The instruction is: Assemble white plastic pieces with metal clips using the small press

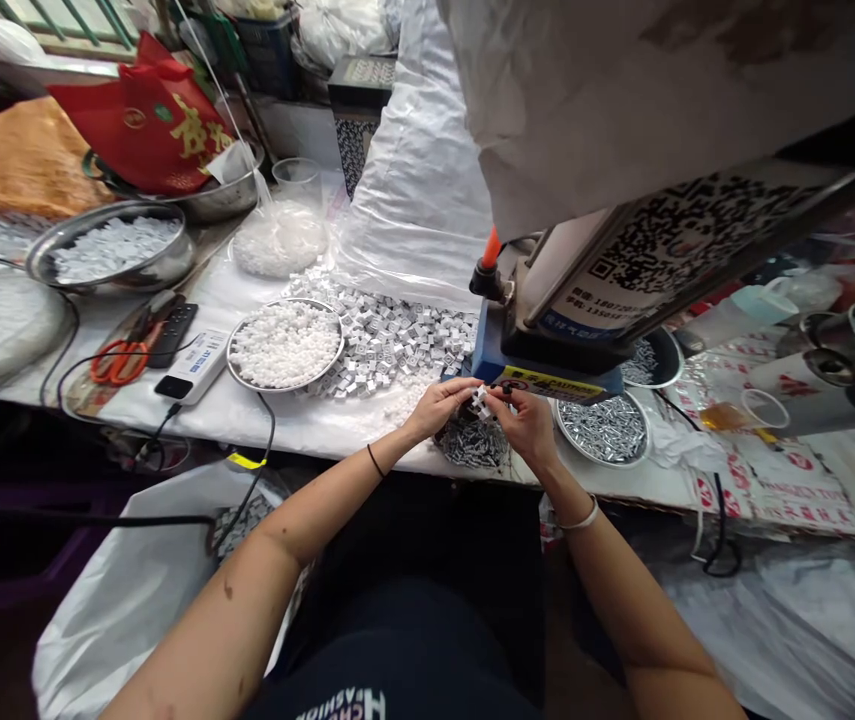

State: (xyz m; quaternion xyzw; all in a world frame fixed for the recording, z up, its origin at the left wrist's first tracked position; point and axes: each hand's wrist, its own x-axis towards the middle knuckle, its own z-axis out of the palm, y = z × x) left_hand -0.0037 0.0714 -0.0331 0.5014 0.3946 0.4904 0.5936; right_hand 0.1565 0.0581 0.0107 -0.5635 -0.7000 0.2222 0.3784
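My left hand (438, 405) and my right hand (524, 422) meet at the table's front edge, fingers pinched together on a small white plastic part (482, 400). They hover just over a dish of small metal pieces (472, 447), in front of a blue press machine (539, 360). A pile of small grey-white square parts (397, 340) lies left of the machine. A round metal plate of white beads (284, 345) sits further left.
A second plate of metal pieces (603, 428) lies right of my hands. Orange scissors (118, 362), a remote and a power strip (194, 365) lie at left. A steel bowl of white parts (112, 250), a red bag (149, 120) and cups (761, 408) stand around.
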